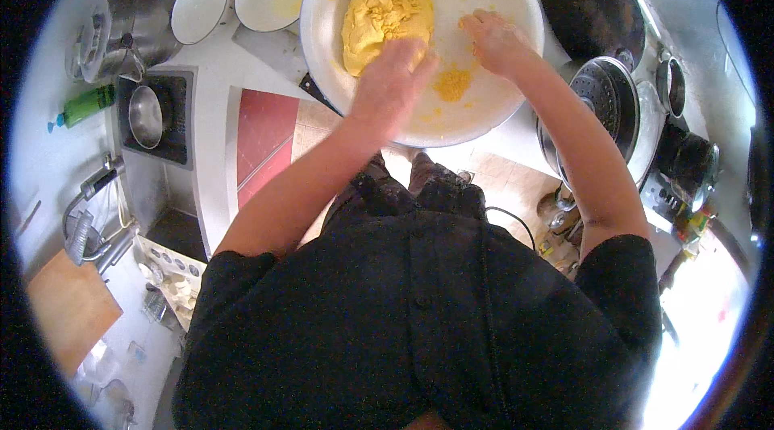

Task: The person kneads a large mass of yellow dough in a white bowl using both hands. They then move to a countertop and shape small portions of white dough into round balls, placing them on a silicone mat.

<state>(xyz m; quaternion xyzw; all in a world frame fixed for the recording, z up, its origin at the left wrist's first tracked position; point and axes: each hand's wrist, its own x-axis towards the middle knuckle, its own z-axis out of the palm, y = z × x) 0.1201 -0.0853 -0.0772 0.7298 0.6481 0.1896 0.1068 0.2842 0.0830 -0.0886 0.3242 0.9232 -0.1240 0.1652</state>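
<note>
A wide white basin with a blue rim [532,12] stands in front of me. In its left part lies a large folded lump of yellow dough [393,0] with a rough, crumbly middle. My left hand [396,76], blurred, is at the near end of the dough; whether it presses or only touches it is unclear. My right hand [493,40] is over the right part of the basin, apart from the dough, fingers bent down with yellow bits on the tips. Between the hands, nearer me, is a small pile of yellow crumbs [452,85].
Two white bowls [201,6] and a cleaver-like blade [269,49] with a black handle are left of the basin. Farther left are a metal kettle [130,30] and a sink [175,206]. A dark round pan [589,3] and a perforated steamer [604,103] stand at right.
</note>
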